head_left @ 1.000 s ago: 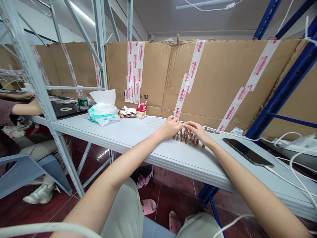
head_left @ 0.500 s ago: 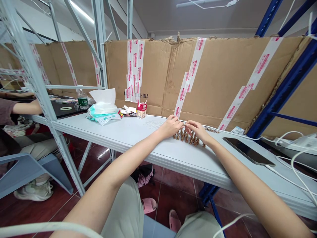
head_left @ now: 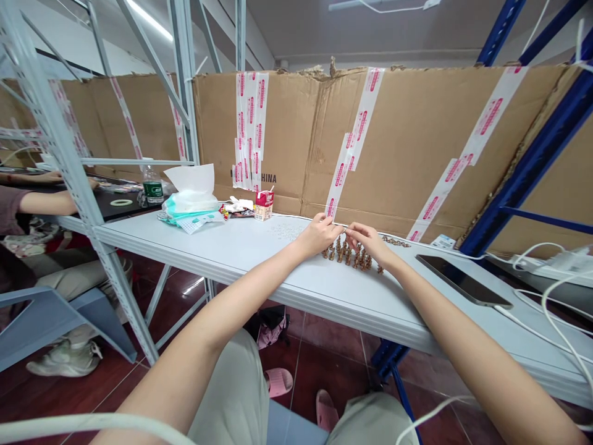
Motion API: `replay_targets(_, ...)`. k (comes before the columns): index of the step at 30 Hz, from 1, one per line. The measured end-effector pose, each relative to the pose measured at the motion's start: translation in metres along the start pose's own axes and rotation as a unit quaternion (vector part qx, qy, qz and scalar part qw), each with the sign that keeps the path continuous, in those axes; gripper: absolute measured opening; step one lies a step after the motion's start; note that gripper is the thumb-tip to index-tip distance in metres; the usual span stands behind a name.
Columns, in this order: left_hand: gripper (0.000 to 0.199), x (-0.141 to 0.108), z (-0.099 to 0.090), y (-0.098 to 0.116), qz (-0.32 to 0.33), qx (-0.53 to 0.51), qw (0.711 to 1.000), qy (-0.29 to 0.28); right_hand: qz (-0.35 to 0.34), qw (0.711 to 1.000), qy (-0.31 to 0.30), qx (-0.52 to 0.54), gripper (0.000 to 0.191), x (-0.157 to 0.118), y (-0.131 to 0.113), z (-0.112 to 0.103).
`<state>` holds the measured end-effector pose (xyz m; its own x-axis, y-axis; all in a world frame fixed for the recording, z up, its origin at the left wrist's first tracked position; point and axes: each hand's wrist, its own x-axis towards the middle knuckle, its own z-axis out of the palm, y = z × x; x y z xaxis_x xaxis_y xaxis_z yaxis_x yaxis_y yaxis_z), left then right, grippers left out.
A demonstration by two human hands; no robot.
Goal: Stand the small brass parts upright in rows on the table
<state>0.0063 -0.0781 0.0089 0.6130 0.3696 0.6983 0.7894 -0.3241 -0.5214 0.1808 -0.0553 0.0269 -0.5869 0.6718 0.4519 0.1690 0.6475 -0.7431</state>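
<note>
My left hand (head_left: pixel 319 235) and my right hand (head_left: pixel 367 241) meet fingertip to fingertip just above the table. Both are closed in a pinch, and whatever lies between the fingers is too small to make out. Below and between them, several small brown-gold pieces (head_left: pixel 341 252) stand in rows on the grey-white tabletop (head_left: pixel 259 253). Part of these rows is hidden behind my hands. Beyond my right hand lies a flat cluster of similar brownish pieces (head_left: pixel 396 241). Many tiny clear bits (head_left: pixel 286 232) are scattered left of my left hand.
A dark-screened tablet or phone (head_left: pixel 458 279) lies at right, with white cables (head_left: pixel 532 321) beside it. To the left are a tissue pack (head_left: pixel 192 201) and a red drink carton (head_left: pixel 264 205). A cardboard wall (head_left: pixel 398 142) closes the back. Another person's arm (head_left: pixel 49 202) shows far left.
My hands keep almost the same pinching pose over the rows. The view has shifted very slightly; the other person's hand at far left shows a little more.
</note>
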Motion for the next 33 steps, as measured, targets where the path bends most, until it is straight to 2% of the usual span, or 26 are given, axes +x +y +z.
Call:
replay_targets(6,0.031,-0.0001,-0.0002,-0.0008,-0.017,-0.004,1.0,0.002,0.006,1.0,0.004,0.004,0.027,-0.0004,-0.0015,0.0009)
replay_targets(18,0.023,0.0015,0.0025,0.0,0.007,-0.021,1.0,-0.011,0.003,1.0,0.007,-0.001,0.027,0.0002,-0.001,0.0021)
replay_targets(25,0.034,-0.0006,0.0025,-0.003,-0.026,-0.016,1.0,0.004,0.007,1.0,0.014,-0.007,0.028,0.0003,-0.0014,0.0021)
replay_targets(33,0.025,0.0003,0.005,-0.0016,-0.02,-0.006,1.0,0.017,0.005,1.0,-0.004,-0.006,0.028,0.0007,0.0006,0.0013)
